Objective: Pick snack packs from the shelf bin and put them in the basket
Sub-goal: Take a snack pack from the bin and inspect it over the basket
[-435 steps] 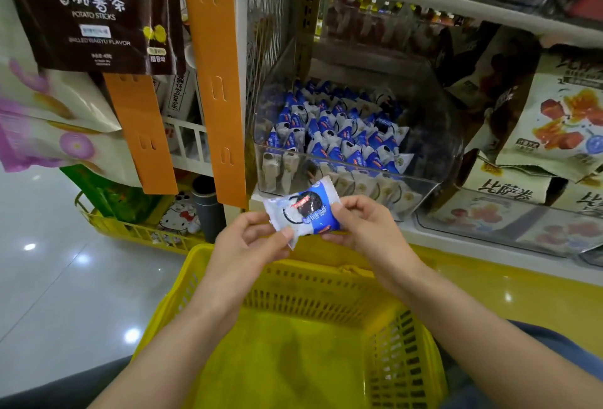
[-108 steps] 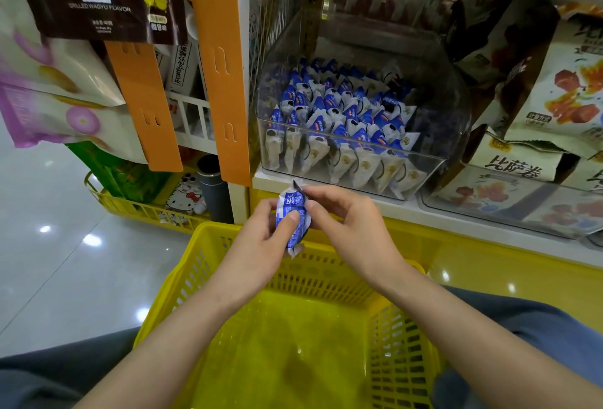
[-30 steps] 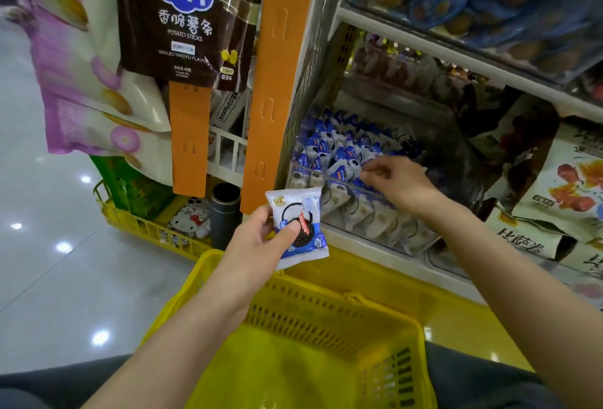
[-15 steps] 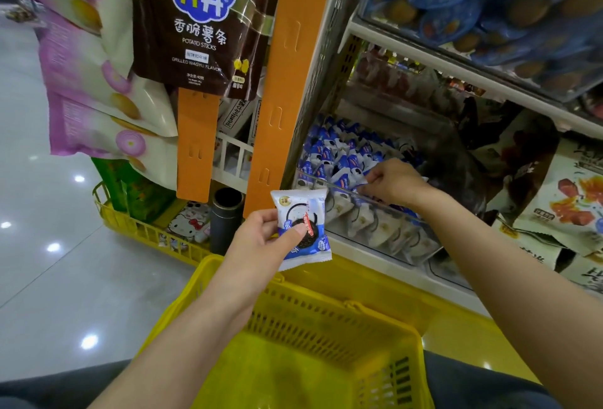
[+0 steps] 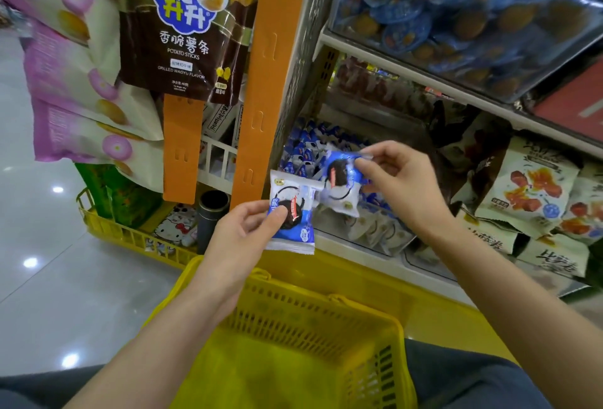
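Note:
My left hand [image 5: 239,235] pinches a blue-and-white cookie snack pack [image 5: 290,212] by its lower left side, above the far rim of the yellow basket [image 5: 293,304]. My right hand [image 5: 401,183] pinches a second snack pack [image 5: 339,185] of the same kind by its top edge, just in front of the clear shelf bin [image 5: 368,229]. The two packs overlap slightly. Several more of these packs lie in the bin behind them. The basket sits on my lap below both hands.
An orange upright strip [image 5: 261,82] stands left of the bin. Hanging snack bags [image 5: 182,26] fill the upper left. Other snack bags [image 5: 535,190] lie in the bin to the right. A shelf of blue packs [image 5: 456,4] hangs overhead. A low yellow rack [image 5: 130,239] stands on the floor.
My right hand has come out of the bin holding a second snack pack and moved it left toward the first one. My left hand has stayed about where it was.

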{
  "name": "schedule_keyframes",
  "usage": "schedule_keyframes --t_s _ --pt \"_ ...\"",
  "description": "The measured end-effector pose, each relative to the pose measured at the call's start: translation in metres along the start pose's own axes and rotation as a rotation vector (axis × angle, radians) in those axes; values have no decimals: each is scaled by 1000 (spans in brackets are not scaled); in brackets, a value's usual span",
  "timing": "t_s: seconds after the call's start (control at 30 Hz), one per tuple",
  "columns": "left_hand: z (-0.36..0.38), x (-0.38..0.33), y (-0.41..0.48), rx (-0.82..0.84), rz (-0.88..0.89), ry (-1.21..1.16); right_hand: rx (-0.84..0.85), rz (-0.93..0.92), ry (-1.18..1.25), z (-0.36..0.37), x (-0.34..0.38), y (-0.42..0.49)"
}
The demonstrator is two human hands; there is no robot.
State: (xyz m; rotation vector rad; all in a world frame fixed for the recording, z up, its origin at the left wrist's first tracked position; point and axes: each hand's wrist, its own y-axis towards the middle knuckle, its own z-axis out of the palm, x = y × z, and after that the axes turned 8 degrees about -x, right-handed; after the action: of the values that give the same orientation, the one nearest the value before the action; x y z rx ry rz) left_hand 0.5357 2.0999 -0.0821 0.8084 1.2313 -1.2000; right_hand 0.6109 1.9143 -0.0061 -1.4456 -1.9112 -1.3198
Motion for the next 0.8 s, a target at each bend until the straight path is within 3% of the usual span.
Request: schedule_keyframes --t_s 0.27,0.43,0.7,0.8 --pt "-4 -1 -3 80 136 16 310 328 121 16 5 -40" --pt "-4 -1 -5 195 34 24 393 501 259 16 6 -52" --pt "-4 3 -5 221 -82 20 495 623 326 12 7 -55" --pt "-1 4 -7 264 -102 114 567 543 216 14 12 -59"
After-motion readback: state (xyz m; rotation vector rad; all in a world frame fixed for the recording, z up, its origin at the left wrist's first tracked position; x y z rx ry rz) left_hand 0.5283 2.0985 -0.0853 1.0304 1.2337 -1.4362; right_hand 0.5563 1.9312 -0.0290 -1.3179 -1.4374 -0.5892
